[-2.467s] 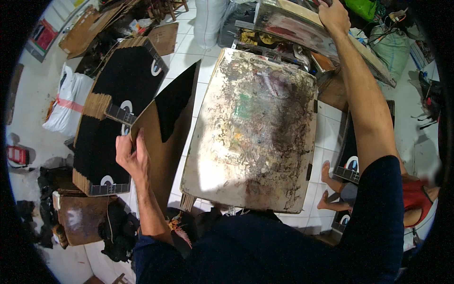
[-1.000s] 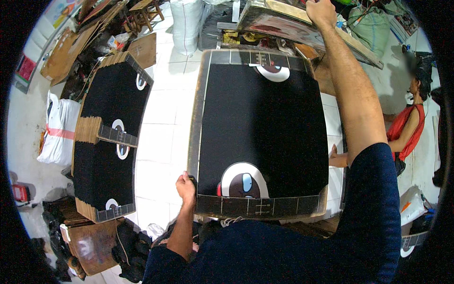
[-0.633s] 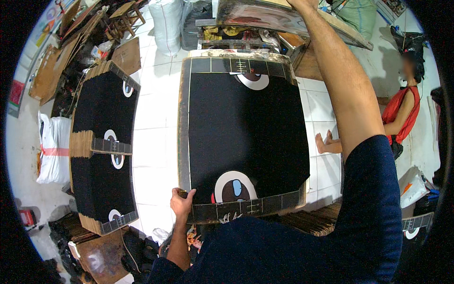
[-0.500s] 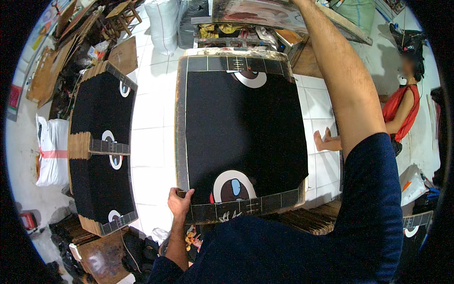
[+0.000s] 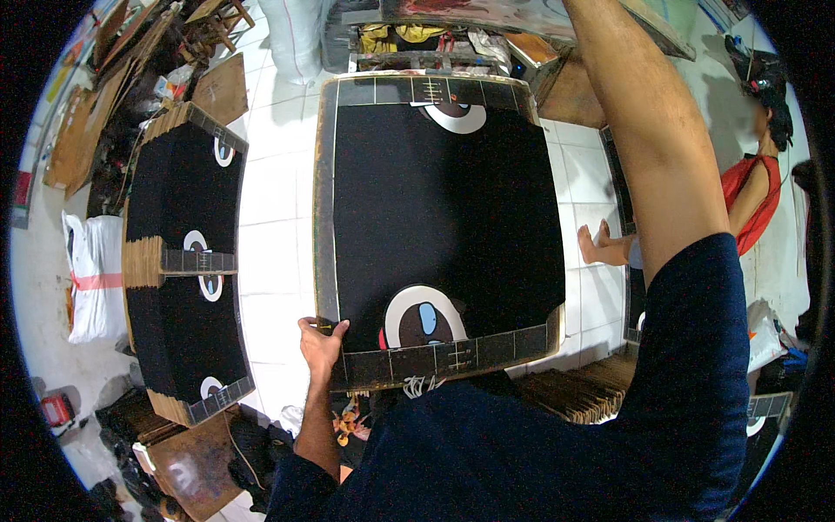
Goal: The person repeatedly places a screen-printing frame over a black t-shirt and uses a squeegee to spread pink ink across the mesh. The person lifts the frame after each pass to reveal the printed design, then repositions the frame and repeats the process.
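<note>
White-tiled floor (image 5: 277, 187) spreads under a crowded workroom; clock directions are taken from the middle of the view. At centre stands a tabletop (image 5: 509, 83), most of it covered. Upon it lies a black sheet (image 5: 444, 209), flat, bordered with dark ruled strips. It bears a white-ringed eye motif (image 5: 426, 317) at six o'clock and a partial one at twelve. Next in size, black panels (image 5: 178, 339) with matching prints and brown layered edges stand piled at nine o'clock, well apart from the tabletop. A paint-stained board (image 5: 487, 19) crosses the upper rim at twelve o'clock. At three o'clock sits a co-worker in a red top (image 5: 752, 200), bare feet just beside the tabletop. Stacked brown cardboard (image 5: 570, 383) lies at five o'clock, a white sack (image 5: 93, 283) at nine and a small red case (image 5: 57, 411) at eight.

Risk, as judged: the black sheet could slide or skew if the left hand lifts or pushes unevenly, since no other hand is seen on it. A knock could also unsettle the piled panels.

Hands: the left hand (image 5: 322, 348) is at seven o'clock, thumb on the sheet's corner, forefinger by the outer edge, a modest gap between them; whether it pinches cannot be told. The right forearm (image 5: 648, 113) extends toward one o'clock; its hand is out of view, so its grip is unknown.
</note>
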